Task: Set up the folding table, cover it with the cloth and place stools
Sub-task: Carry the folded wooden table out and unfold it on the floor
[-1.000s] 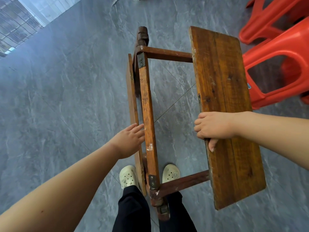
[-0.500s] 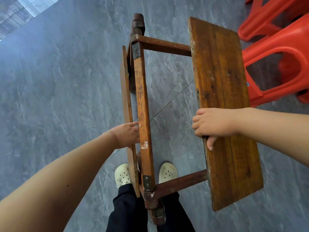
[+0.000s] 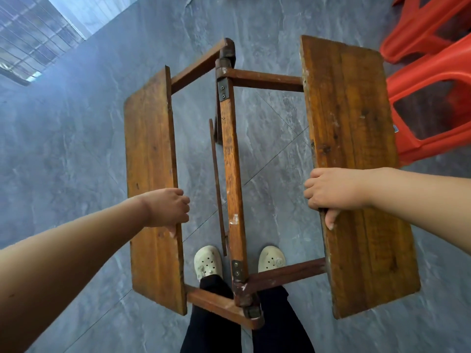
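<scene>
The wooden folding table stands in front of me, seen from above, with a central beam point(image 3: 230, 159) running away from my feet. Its left board point(image 3: 149, 154) and right board point(image 3: 349, 138) are both swung out flat, joined to the beam by dark crossbars. My left hand point(image 3: 168, 210) grips the inner edge of the left board. My right hand point(image 3: 331, 192) grips the inner edge of the right board, thumb on top. Red plastic stools point(image 3: 430, 98) stand stacked at the upper right. No cloth is in view.
Grey marbled floor tiles lie all around. My feet in pale perforated clogs point(image 3: 207, 261) stand under the near end of the frame. A window or glass wall point(image 3: 30, 39) shows at the upper left.
The left board was folded upright against the central beam; my left hand has swung it out to the left until it lies flat. The right hand has kept its hold.
</scene>
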